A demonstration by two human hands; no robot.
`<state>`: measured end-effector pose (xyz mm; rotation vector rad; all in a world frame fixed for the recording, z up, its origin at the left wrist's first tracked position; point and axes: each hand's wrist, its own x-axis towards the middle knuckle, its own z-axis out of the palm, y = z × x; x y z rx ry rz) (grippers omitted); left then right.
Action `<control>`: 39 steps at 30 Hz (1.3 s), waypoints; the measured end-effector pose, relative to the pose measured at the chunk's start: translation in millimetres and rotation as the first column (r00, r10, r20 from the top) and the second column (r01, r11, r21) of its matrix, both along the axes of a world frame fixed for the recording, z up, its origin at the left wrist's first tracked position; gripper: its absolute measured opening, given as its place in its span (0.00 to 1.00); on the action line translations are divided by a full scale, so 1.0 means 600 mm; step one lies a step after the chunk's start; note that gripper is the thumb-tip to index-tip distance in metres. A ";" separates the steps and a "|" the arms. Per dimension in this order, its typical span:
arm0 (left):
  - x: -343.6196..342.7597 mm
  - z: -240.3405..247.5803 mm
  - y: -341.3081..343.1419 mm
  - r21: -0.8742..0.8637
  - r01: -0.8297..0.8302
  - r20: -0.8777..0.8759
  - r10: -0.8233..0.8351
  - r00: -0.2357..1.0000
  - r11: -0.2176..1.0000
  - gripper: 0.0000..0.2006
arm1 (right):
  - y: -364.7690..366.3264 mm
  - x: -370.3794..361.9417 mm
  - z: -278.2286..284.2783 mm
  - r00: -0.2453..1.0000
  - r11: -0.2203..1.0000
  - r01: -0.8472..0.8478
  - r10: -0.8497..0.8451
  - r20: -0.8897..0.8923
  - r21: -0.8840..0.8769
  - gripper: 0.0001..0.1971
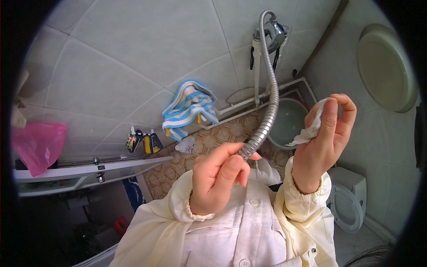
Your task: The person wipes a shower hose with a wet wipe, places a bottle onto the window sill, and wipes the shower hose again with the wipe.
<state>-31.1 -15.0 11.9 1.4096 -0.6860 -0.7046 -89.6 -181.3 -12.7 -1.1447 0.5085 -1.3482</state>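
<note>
A ribbed metal shower hose (272, 100) curves down from the wall-mounted mixer tap (275, 35) toward my body. My left hand (220, 175) is closed around its lower end, in front of my chest. What lies past that grip is hidden by the fingers. To the right of the hose, my right hand (327, 138) is raised with a crumpled white tissue (313, 127) pinched between thumb and fingers. The tissue hangs down beside the palm, apart from the hose.
Beneath the tap stands a round basin (288, 122) beside white wall pipes (240, 104). A blue-and-white striped cloth (189, 109) hangs on the wall, above a white bottle (186, 144). A toilet (347, 204) is at right, an oval basin (384, 66) on the wall, a pink bag (40, 144) at left.
</note>
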 end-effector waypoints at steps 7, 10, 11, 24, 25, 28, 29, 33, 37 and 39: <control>0.008 0.001 0.000 -0.041 0.026 -0.065 -0.029 0.997 0.999 0.18 | 0.027 0.001 0.004 0.983 0.981 -0.175 0.169 -0.071 -0.082 0.06; 0.005 0.002 -0.004 0.000 0.007 -0.039 -0.007 0.999 1.000 0.23 | 0.028 0.004 0.007 0.984 0.964 -0.172 0.158 -0.088 -0.202 0.06; 0.006 0.000 -0.004 0.004 0.010 -0.055 -0.010 0.998 1.000 0.23 | 0.035 0.006 0.013 0.984 0.963 -0.166 0.147 -0.101 -0.212 0.06; 0.016 -0.018 0.012 0.057 -0.103 0.002 0.103 0.995 0.993 0.16 | 0.109 0.001 -0.013 0.909 0.753 -0.280 0.008 -0.417 -0.596 0.24; 0.015 -0.018 0.011 0.055 -0.101 0.002 0.101 0.995 0.993 0.16 | 0.107 0.000 -0.015 0.926 0.699 -0.251 -0.028 -0.376 -0.669 0.24; 0.013 -0.018 0.006 0.010 -0.138 0.068 0.137 0.988 0.990 0.17 | 0.110 -0.001 -0.021 0.947 0.612 -0.221 -0.052 -0.318 -0.760 0.24; 0.014 -0.019 0.007 0.010 -0.138 0.068 0.137 0.988 0.990 0.17 | 0.109 -0.001 -0.024 0.947 0.604 -0.226 -0.048 -0.318 -0.764 0.25; 0.013 -0.022 0.014 0.022 -0.145 0.233 0.136 0.963 0.989 0.18 | 0.090 0.003 -0.027 0.944 0.613 -0.233 -0.043 -0.327 -0.755 0.23; 0.016 -0.017 0.022 0.120 -0.096 0.251 0.064 0.966 0.988 0.19 | 0.067 0.011 -0.029 0.892 0.776 -0.272 -0.017 -0.451 -0.569 0.16; 0.017 -0.010 0.026 0.128 -0.102 0.260 0.066 0.963 0.986 0.18 | 0.051 0.003 -0.031 0.874 0.877 -0.303 0.100 -0.476 -0.372 0.15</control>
